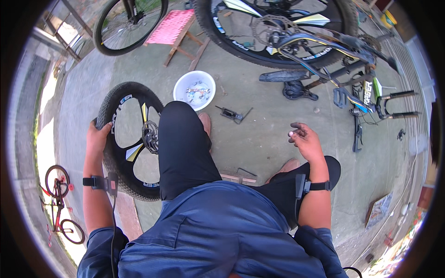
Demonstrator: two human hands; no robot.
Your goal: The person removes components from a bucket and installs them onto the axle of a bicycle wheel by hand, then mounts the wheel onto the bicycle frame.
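Observation:
My left hand is closed round the tire of a loose wheel, which stands beside my left leg with a black three-spoke rim and brake disc. My right hand hangs over the floor, blackened fingers apart and loosely bent, with a small white patch at one fingertip. Beyond my left knee is a white bowl with wrenches and small parts. A black metal part with a bent lever lies right of it, and an L-shaped tool lies between my legs.
A partly dismantled bicycle lies at upper right with saddle and fork. A folding stool and another wheel are at upper left, a red bicycle at far left, a flat board at lower right.

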